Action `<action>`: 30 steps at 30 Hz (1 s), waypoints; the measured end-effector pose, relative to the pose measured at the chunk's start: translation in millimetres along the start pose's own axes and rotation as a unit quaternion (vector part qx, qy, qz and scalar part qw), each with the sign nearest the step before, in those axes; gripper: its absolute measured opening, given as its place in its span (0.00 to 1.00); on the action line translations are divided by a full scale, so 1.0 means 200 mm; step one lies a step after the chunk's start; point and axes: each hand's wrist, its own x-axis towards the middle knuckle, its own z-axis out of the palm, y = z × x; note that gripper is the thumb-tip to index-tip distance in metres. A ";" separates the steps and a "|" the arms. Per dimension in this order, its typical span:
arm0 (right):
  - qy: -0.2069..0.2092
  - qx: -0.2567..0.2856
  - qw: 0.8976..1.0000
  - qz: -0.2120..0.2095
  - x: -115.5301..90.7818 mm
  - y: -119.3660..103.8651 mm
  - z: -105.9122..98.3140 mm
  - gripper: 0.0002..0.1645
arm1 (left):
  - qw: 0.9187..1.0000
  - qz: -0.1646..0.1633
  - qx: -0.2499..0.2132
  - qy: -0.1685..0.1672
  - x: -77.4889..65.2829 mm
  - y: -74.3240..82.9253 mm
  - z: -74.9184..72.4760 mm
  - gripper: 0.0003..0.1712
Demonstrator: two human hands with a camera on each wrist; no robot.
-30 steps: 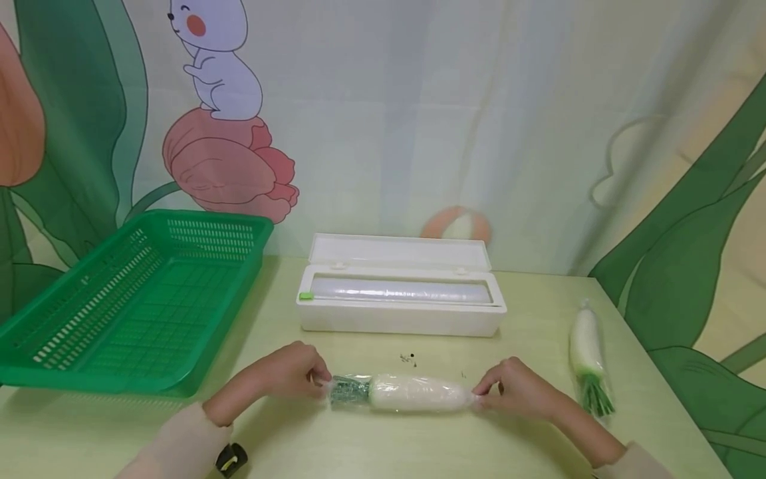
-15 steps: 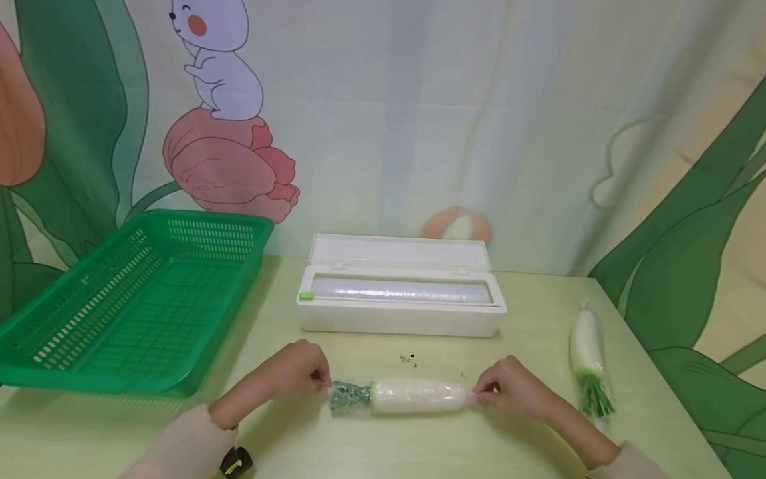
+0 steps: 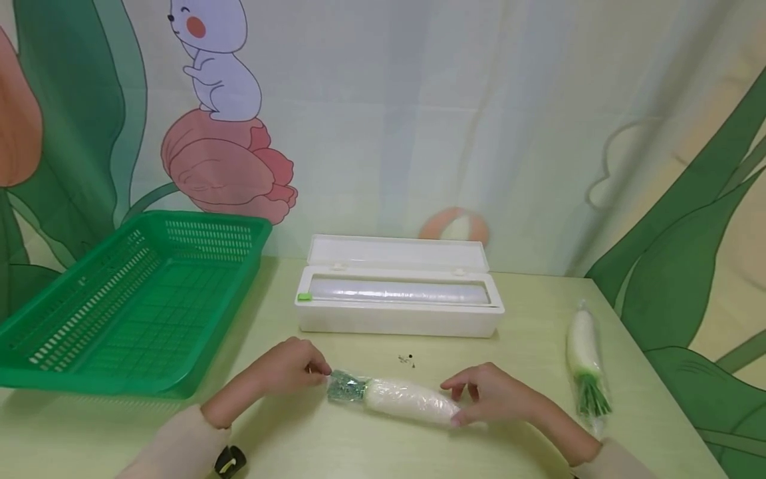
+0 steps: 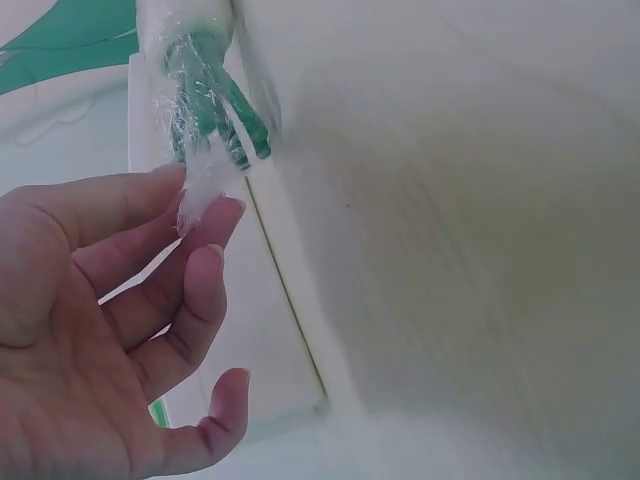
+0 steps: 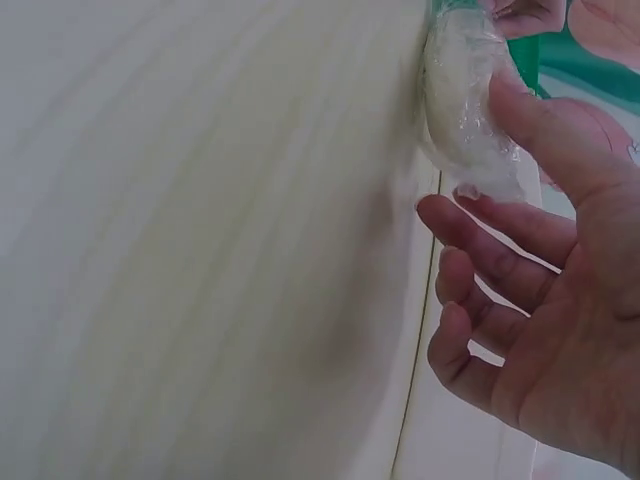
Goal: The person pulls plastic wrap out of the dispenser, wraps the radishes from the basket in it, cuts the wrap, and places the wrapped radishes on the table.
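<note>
A white radish (image 3: 407, 401) with green cut stems (image 3: 346, 387), wrapped in cling film, lies slantwise before me. My left hand (image 3: 290, 368) pinches the gathered film at the stem end; in the left wrist view the twisted film (image 4: 200, 195) sits between thumb and fingertips. At the tapered end is my right hand (image 3: 493, 396), thumb against the radish and the other fingers loosely spread. The right wrist view shows that thumb (image 5: 545, 125) on the wrapped root (image 5: 460, 95), with the index fingertip right at the bunched film end.
Behind the radish stands a white cling film dispenser (image 3: 399, 320), lid raised, with a film roll (image 3: 397, 291) inside. A green basket (image 3: 227, 326) is at the left. Another wrapped radish (image 3: 583, 346) lies at the right edge. Small dark specks (image 3: 407, 360) dot the table (image 3: 359, 452).
The right hand has let go of the film tail and moved left onto the tapered end. That end has swung toward me, tilting the radish. The left hand keeps its pinch.
</note>
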 end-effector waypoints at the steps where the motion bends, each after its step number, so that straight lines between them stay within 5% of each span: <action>1: -0.003 -0.008 1.000 0.004 0.01 -0.01 0.01 0.29 | 1.000 -0.002 0.003 0.000 0.00 0.00 0.00 0.07; 14: -0.010 -0.050 0.999 -0.014 0.12 -0.09 0.07 0.19 | 0.999 -0.026 0.023 0.037 0.01 0.01 0.03 0.04; 30: 0.033 -0.057 0.998 -0.004 0.06 -0.05 0.04 0.10 | 0.999 -0.035 -0.005 0.028 0.05 0.06 0.07 0.02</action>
